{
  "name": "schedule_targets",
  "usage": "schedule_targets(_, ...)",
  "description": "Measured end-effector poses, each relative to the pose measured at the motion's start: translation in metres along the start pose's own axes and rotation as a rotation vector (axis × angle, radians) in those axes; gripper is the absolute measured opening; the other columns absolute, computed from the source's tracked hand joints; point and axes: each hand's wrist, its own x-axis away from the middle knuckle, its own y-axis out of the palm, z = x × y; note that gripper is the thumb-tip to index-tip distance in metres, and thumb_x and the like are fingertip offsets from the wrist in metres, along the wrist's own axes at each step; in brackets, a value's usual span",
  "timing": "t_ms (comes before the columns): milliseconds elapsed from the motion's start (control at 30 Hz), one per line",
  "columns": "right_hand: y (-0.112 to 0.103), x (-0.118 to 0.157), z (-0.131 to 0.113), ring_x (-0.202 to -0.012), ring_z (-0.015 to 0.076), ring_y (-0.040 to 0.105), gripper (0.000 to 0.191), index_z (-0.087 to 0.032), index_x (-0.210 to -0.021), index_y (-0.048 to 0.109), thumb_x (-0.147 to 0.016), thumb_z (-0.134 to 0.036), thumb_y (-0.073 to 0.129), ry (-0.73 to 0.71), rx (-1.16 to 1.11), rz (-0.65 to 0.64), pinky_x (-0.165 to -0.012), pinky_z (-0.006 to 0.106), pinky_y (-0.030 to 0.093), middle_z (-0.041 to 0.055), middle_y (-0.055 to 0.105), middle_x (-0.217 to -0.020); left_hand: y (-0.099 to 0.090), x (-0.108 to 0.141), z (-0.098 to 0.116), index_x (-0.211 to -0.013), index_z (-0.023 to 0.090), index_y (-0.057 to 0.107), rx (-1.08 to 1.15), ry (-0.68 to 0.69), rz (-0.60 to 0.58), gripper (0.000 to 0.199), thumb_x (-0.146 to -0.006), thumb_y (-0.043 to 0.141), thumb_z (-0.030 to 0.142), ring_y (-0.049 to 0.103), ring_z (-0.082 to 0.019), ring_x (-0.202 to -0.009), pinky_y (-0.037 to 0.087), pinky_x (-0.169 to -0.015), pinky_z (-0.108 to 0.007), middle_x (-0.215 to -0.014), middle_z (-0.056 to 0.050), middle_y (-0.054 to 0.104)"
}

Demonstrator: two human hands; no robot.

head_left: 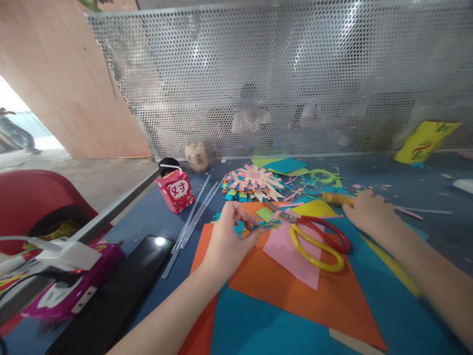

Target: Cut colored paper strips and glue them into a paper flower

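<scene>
My left hand (231, 236), fingers pinched together, holds small fringed paper pieces (242, 228) in blue and other colours above the orange sheet (295, 305). My right hand (366, 211) is closed around the orange-yellow handle (338, 198) of a tool at the right; the tool's far end is hard to make out. Between the hands, scissors (290, 217) with one red and one yellow loop lie on a pink paper (290, 254). Behind them sits a stack of fringed paper flowers (253, 178). Yellow paper (318, 209) lies beside the scissors.
Clear glue sticks (199, 212), a red drink box (176, 191) with a straw and a black phone (148, 261) lie to the left. A purple power strip (81, 286) is at the table edge. Behind stand a jar (196, 157) and a perforated metal screen (273, 74); a yellow packet (424, 143) leans there.
</scene>
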Motion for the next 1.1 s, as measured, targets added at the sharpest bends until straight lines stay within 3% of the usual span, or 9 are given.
schedule_targets(100, -0.007, 0.004, -0.015, -0.076, 0.0359, 0.062, 0.012, -0.02, -0.073, 0.049, -0.077, -0.031, 0.046, -0.174, -0.019, 0.058, -0.06, 0.05, 0.046, 0.0185, 0.061, -0.078, -0.001, 0.003, 0.002, -0.074, 0.023, 0.033, -0.151, 0.053, 0.045, 0.032, -0.071, 0.065, 0.016, 0.057, -0.013, -0.069, 0.043, -0.066, -0.027, -0.071, 0.004, 0.058)
schedule_targets(167, -0.018, 0.014, -0.037, -0.09, 0.0276, 0.062, 0.011, -0.021, -0.081, 0.053, -0.082, -0.028, 0.044, -0.352, -0.092, 0.096, -0.078, 0.044, 0.049, 0.0124, 0.064, -0.089, -0.002, 0.004, 0.002, -0.073, 0.023, 0.034, -0.203, 0.059, 0.059, 0.032, -0.071, 0.065, 0.016, 0.057, -0.013, -0.068, 0.043, -0.065, -0.028, -0.071, 0.004, 0.059)
schedule_targets(233, -0.029, 0.028, -0.061, -0.089, 0.0213, 0.062, 0.005, -0.024, -0.084, 0.054, -0.08, -0.024, 0.053, -0.538, -0.17, 0.148, -0.083, 0.038, 0.049, 0.0055, 0.066, -0.088, -0.002, 0.005, 0.002, -0.074, 0.023, 0.034, -0.207, 0.048, 0.056, 0.032, -0.071, 0.065, 0.017, 0.056, -0.013, -0.068, 0.042, -0.064, -0.027, -0.071, 0.004, 0.059)
schedule_targets(300, -0.037, 0.043, -0.08, -0.088, 0.0205, 0.063, 0.025, -0.022, -0.096, 0.056, -0.073, -0.013, 0.062, -0.849, -0.283, 0.266, -0.086, 0.039, 0.049, 0.0051, 0.068, -0.091, 0.0, 0.005, 0.002, -0.074, 0.023, 0.035, -0.209, 0.032, 0.051, 0.031, -0.071, 0.066, 0.018, 0.056, -0.013, -0.068, 0.042, -0.065, -0.028, -0.071, 0.004, 0.059)
schedule_targets(367, -0.042, 0.055, -0.091, -0.093, 0.0212, 0.063, 0.036, -0.019, -0.106, 0.056, -0.072, -0.009, 0.064, -0.969, -0.308, 0.283, -0.091, 0.042, 0.046, 0.0071, 0.07, -0.097, 0.001, 0.005, 0.001, -0.074, 0.023, 0.035, -0.225, 0.028, 0.036, 0.031, -0.071, 0.066, 0.017, 0.056, -0.014, -0.068, 0.041, -0.066, -0.029, -0.072, 0.004, 0.06)
schedule_targets(567, -0.042, 0.063, -0.097, -0.113, 0.0255, 0.057, 0.045, -0.014, -0.121, 0.053, -0.077, -0.009, 0.059, -0.933, -0.272, 0.161, -0.097, 0.047, 0.042, 0.0108, 0.066, -0.115, 0.002, 0.008, 0.001, -0.073, 0.023, 0.035, -0.347, 0.147, -0.037, 0.029, -0.072, 0.063, 0.014, 0.059, -0.015, -0.068, 0.042, -0.07, -0.033, -0.072, 0.003, 0.061)
schedule_targets(767, -0.04, 0.063, -0.099, -0.119, 0.0238, 0.052, 0.05, -0.01, -0.127, 0.049, -0.078, -0.007, 0.057, -0.954, -0.26, 0.14, -0.1, 0.042, 0.042, 0.0123, 0.063, -0.119, 0.0, 0.009, 0.0, -0.077, 0.023, 0.037, -0.515, 0.468, -0.03, 0.028, -0.072, 0.059, 0.006, 0.062, -0.015, -0.07, 0.038, -0.075, -0.032, -0.075, 0.004, 0.067)
schedule_targets(933, -0.039, 0.065, -0.097, -0.124, 0.0249, 0.045, 0.055, -0.006, -0.132, 0.042, -0.079, -0.013, 0.056, -0.912, -0.28, 0.113, -0.101, 0.042, 0.038, 0.0166, 0.057, -0.125, -0.001, 0.01, -0.002, -0.082, 0.021, 0.039, -0.617, 0.637, -0.046, 0.024, -0.077, 0.057, 0.006, 0.062, -0.012, -0.07, 0.032, -0.082, -0.033, -0.076, 0.005, 0.067)
schedule_targets(1100, -0.041, 0.065, -0.095, -0.124, 0.0316, 0.039, 0.065, -0.003, -0.136, 0.034, -0.08, -0.029, 0.054, -0.997, -0.354, -0.031, -0.099, 0.047, 0.034, 0.0205, 0.047, -0.131, -0.003, 0.012, 0.002, -0.08, 0.021, 0.039, -0.564, 0.748, -0.086, 0.023, -0.079, 0.051, 0.001, 0.061, -0.01, -0.073, 0.03, -0.082, -0.032, -0.075, 0.006, 0.068)
